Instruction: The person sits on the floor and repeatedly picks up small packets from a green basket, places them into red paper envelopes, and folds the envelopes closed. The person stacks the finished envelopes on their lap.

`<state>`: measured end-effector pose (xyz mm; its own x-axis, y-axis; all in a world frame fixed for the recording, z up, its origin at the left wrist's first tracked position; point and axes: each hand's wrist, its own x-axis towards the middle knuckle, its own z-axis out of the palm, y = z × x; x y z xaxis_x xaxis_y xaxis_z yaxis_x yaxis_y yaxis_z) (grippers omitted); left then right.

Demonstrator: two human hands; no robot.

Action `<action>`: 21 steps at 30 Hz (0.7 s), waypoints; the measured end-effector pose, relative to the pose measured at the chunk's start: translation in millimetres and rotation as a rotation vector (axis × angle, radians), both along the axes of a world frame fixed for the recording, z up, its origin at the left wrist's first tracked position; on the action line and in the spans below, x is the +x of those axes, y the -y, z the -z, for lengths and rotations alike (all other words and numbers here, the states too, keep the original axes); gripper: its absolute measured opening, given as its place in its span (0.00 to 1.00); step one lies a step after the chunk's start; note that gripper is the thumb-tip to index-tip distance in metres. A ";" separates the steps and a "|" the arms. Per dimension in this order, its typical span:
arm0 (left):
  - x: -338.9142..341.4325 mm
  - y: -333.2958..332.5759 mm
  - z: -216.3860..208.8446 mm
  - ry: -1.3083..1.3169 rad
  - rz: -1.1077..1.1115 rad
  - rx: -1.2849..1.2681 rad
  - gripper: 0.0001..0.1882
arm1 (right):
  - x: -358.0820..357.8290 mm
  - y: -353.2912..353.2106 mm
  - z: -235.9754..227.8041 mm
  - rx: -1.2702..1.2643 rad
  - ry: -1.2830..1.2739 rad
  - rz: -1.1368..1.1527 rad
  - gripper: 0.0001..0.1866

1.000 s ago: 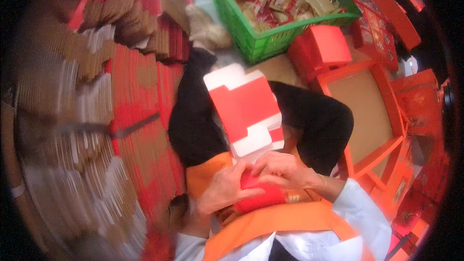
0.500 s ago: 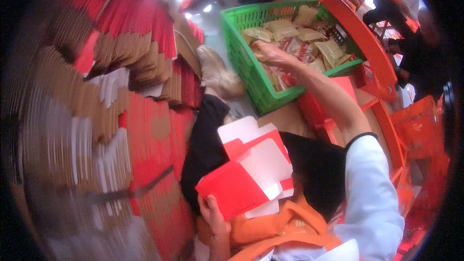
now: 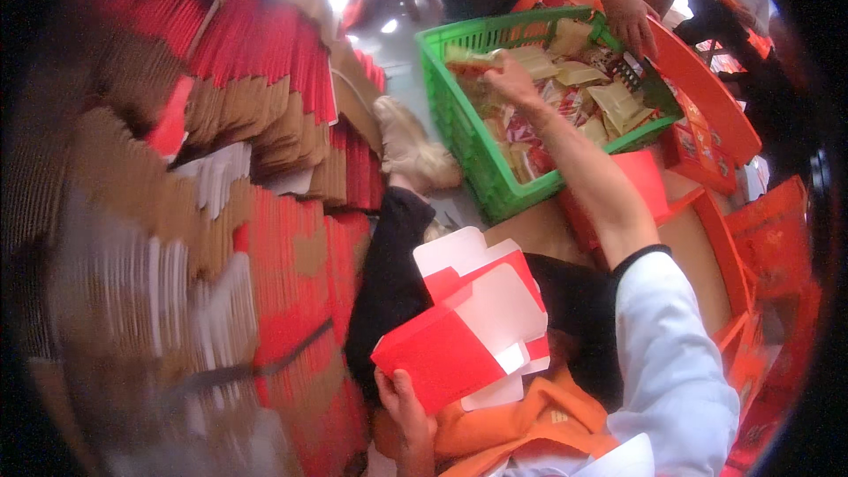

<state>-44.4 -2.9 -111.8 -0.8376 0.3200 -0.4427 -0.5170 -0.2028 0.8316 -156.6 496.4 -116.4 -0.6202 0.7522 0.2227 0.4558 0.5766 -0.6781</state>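
Both of the seated person's hands are engaged, and I take the green crate (image 3: 517, 200) as reference. The left hand (image 3: 408, 408), on the person's side of the crate and well apart from it, grips a corner of a red carton (image 3: 437, 353), thumb on the upper face. The carton has its white flaps spread and lies over the lap, between the crate and the person's body. The right hand (image 3: 515, 81) is over the crate's left part; its fingers appear to pinch a pale packet (image 3: 466, 60), blurred, at the far left corner.

Beneath the carton, toward the crate, I observe a second carton (image 3: 452, 252), white flaps exposed, above the black trousers (image 3: 389, 287). An orange apron (image 3: 543, 424) is on the person's body, farther from the crate.

Inside the crate lie many loose packets (image 3: 618, 106), tan and red-white. A co-worker's hand (image 3: 632, 19) is at its far right corner. Just beside its near right side stands a red box (image 3: 643, 181); beyond that, farther right, a tray (image 3: 693, 256) with brown base. Left of the crate I note a pale shoe (image 3: 409, 148), then stacked flat cartons (image 3: 305, 261), partly blurred.
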 end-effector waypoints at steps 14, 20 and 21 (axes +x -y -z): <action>13.1 -27.0 -0.4 -0.255 -0.054 -0.014 0.25 | 237.2 196.5 -108.1 -0.582 0.024 -0.540 0.17; 37.1 -29.6 -6.0 -0.401 0.130 -0.013 0.29 | 231.2 232.5 -88.5 -0.528 0.137 -0.711 0.14; 38.5 -30.0 -5.9 -0.392 0.134 -0.009 0.28 | 229.0 236.7 -82.8 -0.550 0.148 -0.746 0.13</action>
<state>-5.9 27.1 -105.9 -0.8947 0.4349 -0.1020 -0.1823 -0.1471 0.9722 72.4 259.7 -33.6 -0.9782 0.1253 -0.1657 0.2010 0.3700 -0.9070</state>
